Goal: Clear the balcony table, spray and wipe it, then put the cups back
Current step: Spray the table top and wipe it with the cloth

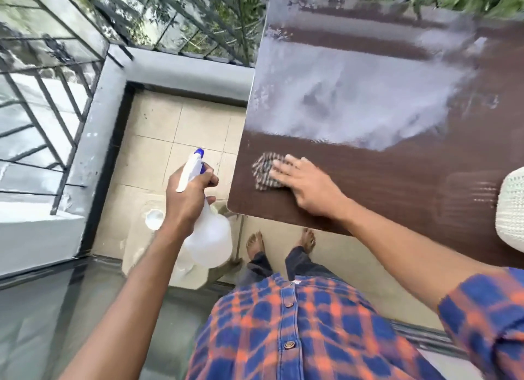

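Fingers (285, 167) of your right hand (307, 188) lie straight on the cloth (262, 171), pressing it flat to the table (397, 186) near its front left corner. Your left hand (185, 198) curls round the bottle (211, 238), just off the table's edge, over the floor (158, 130).

The left hand (188, 198), centre left of the frame, curls around the neck of a spray bottle (211, 238), its bare arm reaching forward. The right hand (307, 188), just right of it, lies flat, straight fingers pressing a cloth (262, 171), its forearm bare below a checked sleeve (487, 317).
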`<move>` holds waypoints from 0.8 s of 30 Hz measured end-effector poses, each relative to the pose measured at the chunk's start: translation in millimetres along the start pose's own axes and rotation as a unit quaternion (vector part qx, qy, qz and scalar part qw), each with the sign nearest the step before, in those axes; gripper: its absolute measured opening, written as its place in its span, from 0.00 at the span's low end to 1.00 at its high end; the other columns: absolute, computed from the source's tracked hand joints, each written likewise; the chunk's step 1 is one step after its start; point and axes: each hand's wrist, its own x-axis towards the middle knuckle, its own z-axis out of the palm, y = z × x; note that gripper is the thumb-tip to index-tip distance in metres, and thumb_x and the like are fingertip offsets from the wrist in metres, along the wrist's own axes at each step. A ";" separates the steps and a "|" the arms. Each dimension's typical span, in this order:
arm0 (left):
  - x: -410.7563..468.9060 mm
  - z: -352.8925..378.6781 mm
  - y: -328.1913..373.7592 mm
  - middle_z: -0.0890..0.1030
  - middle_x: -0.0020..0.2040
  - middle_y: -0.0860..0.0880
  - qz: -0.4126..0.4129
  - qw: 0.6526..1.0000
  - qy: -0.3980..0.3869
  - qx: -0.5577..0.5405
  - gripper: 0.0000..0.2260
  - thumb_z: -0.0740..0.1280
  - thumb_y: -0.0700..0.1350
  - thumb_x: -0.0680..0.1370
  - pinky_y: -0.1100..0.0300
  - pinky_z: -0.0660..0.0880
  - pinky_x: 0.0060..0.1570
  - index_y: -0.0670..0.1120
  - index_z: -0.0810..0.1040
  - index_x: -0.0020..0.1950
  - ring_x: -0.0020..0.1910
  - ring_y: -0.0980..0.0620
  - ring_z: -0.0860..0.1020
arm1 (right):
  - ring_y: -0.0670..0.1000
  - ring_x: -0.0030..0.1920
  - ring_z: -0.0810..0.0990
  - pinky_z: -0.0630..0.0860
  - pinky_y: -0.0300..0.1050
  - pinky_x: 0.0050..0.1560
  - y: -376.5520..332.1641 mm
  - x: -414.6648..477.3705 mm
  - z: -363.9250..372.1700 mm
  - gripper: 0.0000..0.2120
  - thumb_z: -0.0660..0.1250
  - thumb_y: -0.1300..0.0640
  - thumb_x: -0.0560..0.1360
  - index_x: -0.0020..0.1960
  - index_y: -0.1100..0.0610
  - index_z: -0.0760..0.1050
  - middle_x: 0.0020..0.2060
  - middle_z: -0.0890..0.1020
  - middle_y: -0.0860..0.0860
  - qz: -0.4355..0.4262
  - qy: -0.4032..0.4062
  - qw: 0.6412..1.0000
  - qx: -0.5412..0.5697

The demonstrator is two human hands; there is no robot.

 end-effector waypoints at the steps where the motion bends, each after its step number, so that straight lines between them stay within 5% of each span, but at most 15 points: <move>1: 0.6 -2.6 -1.4 0.80 0.39 0.48 0.002 1.000 0.005 0.002 0.03 0.65 0.41 0.78 0.64 0.73 0.30 0.47 0.76 0.44 0.41 0.53 0.79 | 0.62 0.76 0.65 0.62 0.63 0.74 16.7 13.4 -8.6 0.30 0.58 0.64 0.75 0.76 0.53 0.68 0.77 0.67 0.53 0.042 0.016 0.999 0.005; 5: 4.3 -16.9 -3.6 0.81 0.40 0.46 0.013 1.000 0.020 0.008 0.04 0.65 0.41 0.78 0.65 0.73 0.29 0.46 0.76 0.44 0.39 0.54 0.79 | 0.65 0.77 0.61 0.59 0.64 0.75 43.3 106.2 -39.0 0.31 0.61 0.65 0.75 0.78 0.54 0.66 0.78 0.65 0.54 0.195 0.054 0.978 0.051; 10: 5.9 -25.4 -4.6 0.81 0.40 0.48 0.011 1.000 0.028 -0.003 0.03 0.65 0.41 0.79 0.65 0.74 0.29 0.46 0.77 0.46 0.40 0.56 0.80 | 0.62 0.78 0.58 0.58 0.62 0.76 -24.4 155.6 -22.4 0.34 0.62 0.68 0.72 0.78 0.54 0.65 0.79 0.63 0.52 0.108 0.012 0.993 0.041; 15: 7.4 -23.4 -4.9 0.81 0.39 0.48 0.009 1.000 0.010 0.000 0.03 0.66 0.41 0.79 0.65 0.74 0.29 0.47 0.77 0.45 0.41 0.54 0.80 | 0.59 0.76 0.65 0.62 0.59 0.74 -105.0 73.6 23.5 0.30 0.66 0.64 0.73 0.75 0.54 0.71 0.76 0.69 0.51 -0.066 -0.030 0.997 0.039; 24: 7.9 -1.1 0.7 0.80 0.40 0.48 0.022 0.996 -0.069 0.044 0.03 0.66 0.41 0.78 0.61 0.75 0.33 0.47 0.76 0.44 0.43 0.53 0.81 | 0.57 0.77 0.64 0.64 0.57 0.75 -69.0 -72.2 34.9 0.35 0.58 0.67 0.70 0.76 0.52 0.68 0.77 0.66 0.48 0.094 0.035 0.994 0.044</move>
